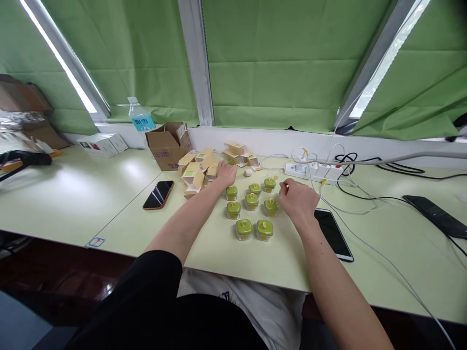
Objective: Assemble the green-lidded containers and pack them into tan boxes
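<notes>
My left hand (226, 173) reaches to the far side of the group, its fingers curled over a small jar whose green lid just shows past them. Nearer me stand several small clear jars with green lids and yellow ring knobs, among them one front jar (244, 229) and its neighbour (264, 230). To their right, my right hand (298, 198) is closed just above the table, close to a jar (271, 207); whatever its fingers hold is hidden. Opened small cartons (194, 175) lie piled left of my left hand.
A cardboard box (169, 146) and a water bottle (141, 115) stand at the back. A phone (158, 195) lies left, a tablet (332, 234) under my right forearm. A white power strip (321, 171) with loose cables runs along the wall; a black device (438, 215) lies far right.
</notes>
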A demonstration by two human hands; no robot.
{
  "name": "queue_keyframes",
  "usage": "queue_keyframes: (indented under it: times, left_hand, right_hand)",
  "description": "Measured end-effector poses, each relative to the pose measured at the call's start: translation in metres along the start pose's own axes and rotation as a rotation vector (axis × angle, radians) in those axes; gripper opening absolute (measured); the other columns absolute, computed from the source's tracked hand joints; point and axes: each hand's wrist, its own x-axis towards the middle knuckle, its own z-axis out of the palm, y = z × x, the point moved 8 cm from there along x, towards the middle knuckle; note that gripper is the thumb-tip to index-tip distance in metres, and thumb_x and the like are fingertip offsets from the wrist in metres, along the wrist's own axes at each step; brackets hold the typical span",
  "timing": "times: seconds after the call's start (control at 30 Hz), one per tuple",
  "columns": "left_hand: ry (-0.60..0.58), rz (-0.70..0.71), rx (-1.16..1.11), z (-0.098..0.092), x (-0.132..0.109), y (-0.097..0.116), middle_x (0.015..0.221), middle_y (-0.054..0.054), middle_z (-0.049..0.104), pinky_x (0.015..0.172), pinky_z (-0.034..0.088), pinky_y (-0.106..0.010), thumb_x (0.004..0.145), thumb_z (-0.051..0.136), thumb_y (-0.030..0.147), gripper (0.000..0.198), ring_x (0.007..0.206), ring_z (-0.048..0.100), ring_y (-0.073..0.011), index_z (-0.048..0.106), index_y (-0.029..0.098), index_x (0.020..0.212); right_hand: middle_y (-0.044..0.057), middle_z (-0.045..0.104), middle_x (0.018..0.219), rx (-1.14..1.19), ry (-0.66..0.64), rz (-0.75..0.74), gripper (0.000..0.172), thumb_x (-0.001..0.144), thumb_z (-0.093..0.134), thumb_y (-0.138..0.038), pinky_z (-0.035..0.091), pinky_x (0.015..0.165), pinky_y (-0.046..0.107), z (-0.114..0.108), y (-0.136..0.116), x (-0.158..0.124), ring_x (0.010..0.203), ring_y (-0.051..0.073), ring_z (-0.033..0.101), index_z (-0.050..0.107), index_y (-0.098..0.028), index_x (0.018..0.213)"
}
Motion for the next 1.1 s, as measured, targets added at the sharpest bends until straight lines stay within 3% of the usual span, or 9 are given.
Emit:
queue_keyframes:
  times: [0.2, 0.33, 0.47, 0.53, 0.63, 0.77, 0.87, 0.97, 1.1]
  left_hand:
    - [0.048, 0.003, -0.085, -0.019, -0.006, -0.001, 0.112, -0.024, 0.082, 0.115, 0.05, -0.055, 0.094, 0.072, 0.019, 0.014, 0.132, 0.066, -0.0424, 0.082, 0.014, 0.104]
    - [0.037, 0.169, -0.259, -0.045, -0.021, 0.026, 0.113, -0.015, 0.085, 0.101, 0.061, -0.043, 0.104, 0.061, 0.019, 0.022, 0.111, 0.077, -0.0292, 0.081, 0.016, 0.113]
    - [-0.113, 0.434, -0.578, -0.055, -0.054, 0.072, 0.097, -0.008, 0.086, 0.091, 0.063, -0.032, 0.102, 0.07, 0.022, 0.014, 0.093, 0.082, -0.019, 0.082, 0.016, 0.106]
    - [-0.223, 0.551, -0.79, -0.055, -0.07, 0.091, 0.091, -0.008, 0.085, 0.087, 0.063, -0.032, 0.096, 0.078, 0.022, 0.009, 0.088, 0.082, -0.0191, 0.081, 0.015, 0.1]
    - [-0.308, 0.576, -0.985, -0.053, -0.079, 0.099, 0.089, -0.008, 0.084, 0.086, 0.063, -0.032, 0.09, 0.088, 0.028, 0.018, 0.085, 0.08, -0.0186, 0.081, 0.013, 0.096]
    - [-0.341, 0.578, -1.042, -0.051, -0.077, 0.099, 0.092, -0.009, 0.084, 0.084, 0.061, -0.032, 0.088, 0.091, 0.038, 0.028, 0.086, 0.079, -0.0181, 0.081, 0.013, 0.098]
    - [-0.242, 0.526, -0.832, -0.051, -0.064, 0.089, 0.099, -0.011, 0.086, 0.084, 0.06, -0.031, 0.1, 0.077, 0.039, 0.026, 0.091, 0.079, -0.019, 0.083, 0.015, 0.11]
    - [-0.028, 0.276, -0.473, -0.053, -0.038, 0.053, 0.108, -0.011, 0.086, 0.093, 0.06, -0.036, 0.103, 0.067, 0.026, 0.021, 0.099, 0.078, -0.0226, 0.082, 0.018, 0.115]
    - [0.085, 0.058, -0.223, -0.052, -0.011, 0.006, 0.108, -0.02, 0.08, 0.114, 0.049, -0.052, 0.09, 0.074, 0.017, 0.008, 0.129, 0.065, -0.0405, 0.08, 0.015, 0.095]
  right_hand:
    - [0.013, 0.083, 0.094, 0.049, 0.136, -0.193, 0.029, 0.106, 0.054, -0.028, 0.033, 0.072, 0.038, -0.007, -0.017, -0.006, 0.082, 0.028, 0.07, 0.081, -0.021, 0.101]
    - [0.012, 0.085, 0.105, 0.197, 0.245, -0.392, 0.029, 0.105, 0.053, -0.021, 0.042, 0.087, 0.041, -0.016, -0.037, -0.013, 0.096, 0.03, 0.072, 0.079, -0.021, 0.117]
    - [0.011, 0.085, 0.111, 0.289, 0.225, -0.477, 0.035, 0.106, 0.057, -0.025, 0.044, 0.092, 0.043, -0.013, -0.05, -0.017, 0.102, 0.032, 0.072, 0.072, -0.02, 0.138]
    - [0.011, 0.084, 0.105, 0.327, 0.205, -0.484, 0.028, 0.107, 0.056, -0.026, 0.045, 0.092, 0.043, -0.011, -0.051, -0.017, 0.097, 0.031, 0.072, 0.073, -0.02, 0.128]
    - [0.01, 0.082, 0.1, 0.385, 0.201, -0.464, 0.019, 0.107, 0.056, -0.029, 0.046, 0.091, 0.042, -0.011, -0.047, -0.016, 0.095, 0.03, 0.072, 0.073, -0.022, 0.113]
    - [0.009, 0.081, 0.098, 0.455, 0.174, -0.434, 0.013, 0.102, 0.063, -0.03, 0.048, 0.089, 0.041, -0.011, -0.042, -0.014, 0.092, 0.029, 0.072, 0.071, -0.023, 0.11]
    - [0.007, 0.08, 0.093, 0.558, 0.194, -0.388, 0.01, 0.101, 0.06, -0.027, 0.052, 0.089, 0.04, -0.014, -0.038, -0.013, 0.087, 0.028, 0.072, 0.07, -0.025, 0.104]
    - [0.006, 0.08, 0.092, 0.636, 0.248, -0.322, 0.009, 0.098, 0.063, -0.028, 0.054, 0.087, 0.039, -0.019, -0.031, -0.013, 0.086, 0.027, 0.073, 0.069, -0.026, 0.103]
    - [0.006, 0.079, 0.09, 0.664, 0.256, -0.284, 0.009, 0.096, 0.065, -0.029, 0.055, 0.086, 0.04, -0.019, -0.028, -0.012, 0.086, 0.027, 0.074, 0.07, -0.026, 0.102]
